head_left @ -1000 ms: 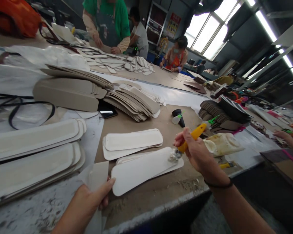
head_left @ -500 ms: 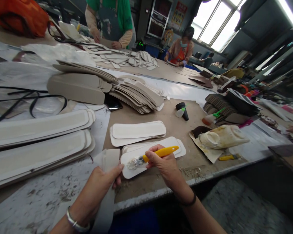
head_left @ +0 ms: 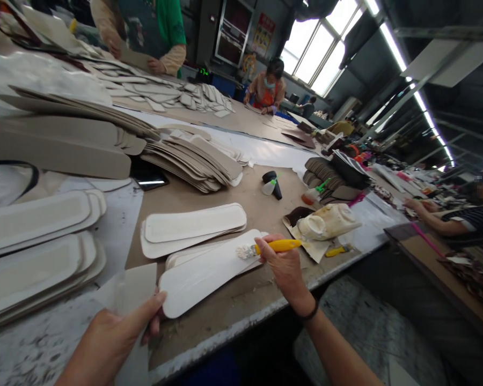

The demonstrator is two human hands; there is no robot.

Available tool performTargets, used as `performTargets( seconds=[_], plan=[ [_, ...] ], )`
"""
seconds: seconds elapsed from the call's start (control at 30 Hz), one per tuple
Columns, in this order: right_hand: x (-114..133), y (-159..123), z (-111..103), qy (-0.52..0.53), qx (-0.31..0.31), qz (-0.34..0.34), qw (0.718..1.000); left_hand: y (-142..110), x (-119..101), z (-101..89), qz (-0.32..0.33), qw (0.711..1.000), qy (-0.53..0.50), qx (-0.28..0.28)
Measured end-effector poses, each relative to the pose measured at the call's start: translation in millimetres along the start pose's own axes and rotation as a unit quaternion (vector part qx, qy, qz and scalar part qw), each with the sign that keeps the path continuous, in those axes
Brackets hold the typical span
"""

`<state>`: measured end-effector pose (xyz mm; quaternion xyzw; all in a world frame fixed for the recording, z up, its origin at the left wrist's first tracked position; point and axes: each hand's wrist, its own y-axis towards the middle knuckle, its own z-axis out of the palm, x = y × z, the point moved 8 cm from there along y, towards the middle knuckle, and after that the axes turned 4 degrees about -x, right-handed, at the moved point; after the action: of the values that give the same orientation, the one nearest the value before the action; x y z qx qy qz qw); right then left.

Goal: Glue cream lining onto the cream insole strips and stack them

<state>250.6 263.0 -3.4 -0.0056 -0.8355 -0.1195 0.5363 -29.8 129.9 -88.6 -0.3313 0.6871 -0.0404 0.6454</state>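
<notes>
A long white panel (head_left: 203, 281) with rounded ends lies slantwise over a few similar pieces at the table's front. My left hand (head_left: 126, 327) pinches its near left end, the thumb on top. A pale, partly see-through strip (head_left: 136, 287) runs behind that hand; whether the fingers grip it too, I cannot tell. My right hand (head_left: 284, 271) is closed round the yellow handle of a paintbrush (head_left: 282, 245). Its whitish, clotted bristles touch the panel toward the far end, and the panel's surface looks wet. Just behind lies another small pile of white panels (head_left: 195, 221).
Longer panels (head_left: 32, 271) are stacked at left, grey-beige pieces (head_left: 189, 163) behind. At right are a glue-stained container (head_left: 330, 221), a second yellow brush (head_left: 338, 250) and two small green-tipped bottles, one clear (head_left: 269, 187), one orange (head_left: 312, 195). Co-workers stand across the table and at far right.
The brush went from the panel's far end to the near end by my left hand, then back toward the far end. My left hand keeps its pinch. The view has swung about.
</notes>
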Motion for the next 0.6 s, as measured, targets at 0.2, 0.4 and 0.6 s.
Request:
performTargets(
  seconds=[0.2,0.4,0.6],
  plan=[
    [6.5,18.3,-26.2,-0.109,-0.034,-0.097,0.989,3.1,5.0,-2.0,-0.012,1.0,0.019,0.006],
    [36.4,18.1,-34.0,-0.163,-0.037,-0.21,0.963,4.2,3.2,-4.2,-0.013,0.999,0.034,0.007],
    [52.3,-26.9,11.7,-0.189,0.051,-0.282,0.939,5.8,7.9,-0.4,0.008,0.999,0.051,-0.001]
  ],
)
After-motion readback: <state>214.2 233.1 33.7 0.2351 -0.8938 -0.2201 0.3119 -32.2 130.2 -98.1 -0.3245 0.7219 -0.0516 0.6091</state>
